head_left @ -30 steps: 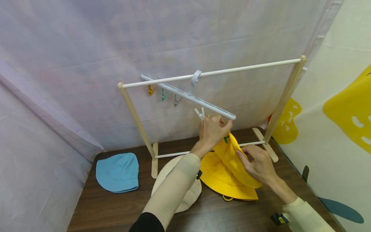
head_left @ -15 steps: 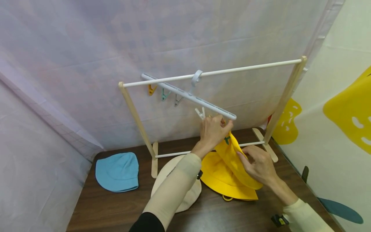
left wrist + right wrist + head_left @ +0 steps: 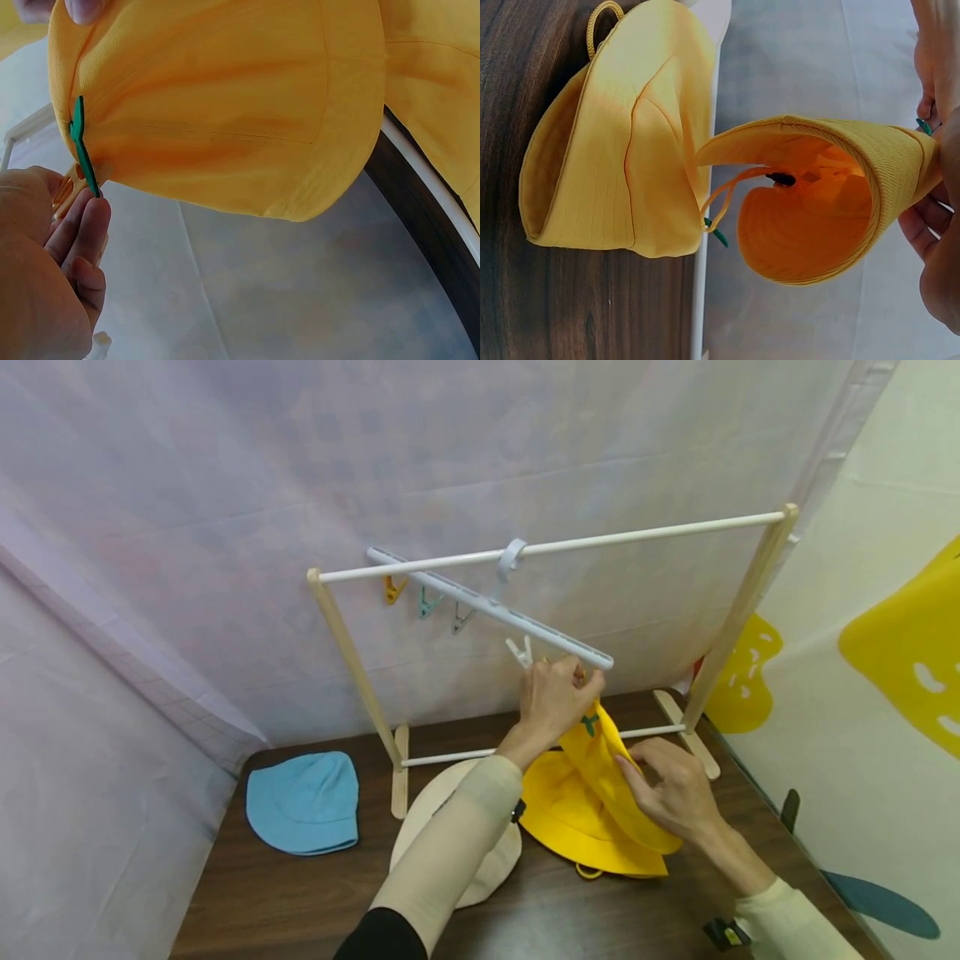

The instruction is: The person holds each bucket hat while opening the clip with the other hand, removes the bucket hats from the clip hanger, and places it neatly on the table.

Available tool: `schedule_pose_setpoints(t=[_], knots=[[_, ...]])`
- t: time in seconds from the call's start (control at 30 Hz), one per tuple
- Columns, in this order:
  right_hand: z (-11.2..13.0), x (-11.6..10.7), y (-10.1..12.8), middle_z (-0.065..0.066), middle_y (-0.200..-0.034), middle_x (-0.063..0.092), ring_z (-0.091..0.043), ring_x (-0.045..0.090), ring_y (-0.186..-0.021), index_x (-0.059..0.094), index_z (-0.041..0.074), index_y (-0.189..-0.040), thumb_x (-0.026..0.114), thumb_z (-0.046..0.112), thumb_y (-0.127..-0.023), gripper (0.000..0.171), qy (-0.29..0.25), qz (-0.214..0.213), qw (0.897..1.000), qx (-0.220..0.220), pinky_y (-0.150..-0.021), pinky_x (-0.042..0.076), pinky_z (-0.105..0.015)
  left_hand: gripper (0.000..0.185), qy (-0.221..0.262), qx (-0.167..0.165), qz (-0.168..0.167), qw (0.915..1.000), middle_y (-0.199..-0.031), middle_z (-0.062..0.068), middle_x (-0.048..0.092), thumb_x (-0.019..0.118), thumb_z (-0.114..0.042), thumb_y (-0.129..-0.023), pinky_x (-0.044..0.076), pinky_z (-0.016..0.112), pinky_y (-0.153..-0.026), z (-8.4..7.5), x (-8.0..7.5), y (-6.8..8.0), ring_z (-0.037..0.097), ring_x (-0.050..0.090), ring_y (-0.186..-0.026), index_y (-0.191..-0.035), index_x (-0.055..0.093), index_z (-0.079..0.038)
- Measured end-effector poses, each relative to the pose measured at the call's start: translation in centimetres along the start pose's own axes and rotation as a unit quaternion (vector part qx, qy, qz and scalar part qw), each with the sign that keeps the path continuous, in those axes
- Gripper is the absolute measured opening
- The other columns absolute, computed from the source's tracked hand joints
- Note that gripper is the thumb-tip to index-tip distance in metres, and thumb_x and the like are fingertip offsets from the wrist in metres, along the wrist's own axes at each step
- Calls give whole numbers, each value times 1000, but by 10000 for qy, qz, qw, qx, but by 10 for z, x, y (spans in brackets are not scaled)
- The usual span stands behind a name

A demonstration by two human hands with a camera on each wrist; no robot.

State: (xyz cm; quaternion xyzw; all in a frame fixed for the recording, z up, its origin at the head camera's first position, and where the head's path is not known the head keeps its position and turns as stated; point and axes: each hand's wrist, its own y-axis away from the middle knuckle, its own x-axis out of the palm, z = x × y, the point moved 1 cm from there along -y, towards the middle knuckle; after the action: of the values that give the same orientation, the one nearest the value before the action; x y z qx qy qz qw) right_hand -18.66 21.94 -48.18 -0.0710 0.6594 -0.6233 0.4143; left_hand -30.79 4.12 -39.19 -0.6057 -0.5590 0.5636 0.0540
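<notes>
In the head view my left hand [image 3: 553,697] is raised under the near end of the grey clip hanger [image 3: 517,622]. Its fingers pinch an orange clip [image 3: 69,191] at the crown of a yellow hat [image 3: 600,760], beside the hat's green sprout [image 3: 82,142]. My right hand [image 3: 671,789] grips the same hat by its side, thumb toward me. The hat hangs crown up, its opening and a cord with a black toggle [image 3: 781,179] showing in the right wrist view. How far the clip bites the cloth is partly hidden by fingers.
A second yellow hat [image 3: 555,810] lies on the brown table [image 3: 300,902] below. A cream hat [image 3: 498,868] lies partly under my left forearm, and a blue hat [image 3: 303,802] at the left. The hanger hooks over the rack's white bar [image 3: 645,535], with several other clips dangling.
Both hands keep their hold with almost no movement. The view shifts very slightly.
</notes>
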Motion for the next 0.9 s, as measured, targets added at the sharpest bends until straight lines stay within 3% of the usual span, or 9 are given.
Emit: schedule_pose_setpoints(t=[0.9], knots=[[5,-2,0,-3,-79,76,-18,68,-67,75,7,-80,66,32,-113,42,-76,-147,9985,-523,-63,55,-26,36,-134,181,-46,9997,-60,-2,62,75,-31,-105,21,12,-47,-3,3,0,2,30,-48,-74,67,-14]])
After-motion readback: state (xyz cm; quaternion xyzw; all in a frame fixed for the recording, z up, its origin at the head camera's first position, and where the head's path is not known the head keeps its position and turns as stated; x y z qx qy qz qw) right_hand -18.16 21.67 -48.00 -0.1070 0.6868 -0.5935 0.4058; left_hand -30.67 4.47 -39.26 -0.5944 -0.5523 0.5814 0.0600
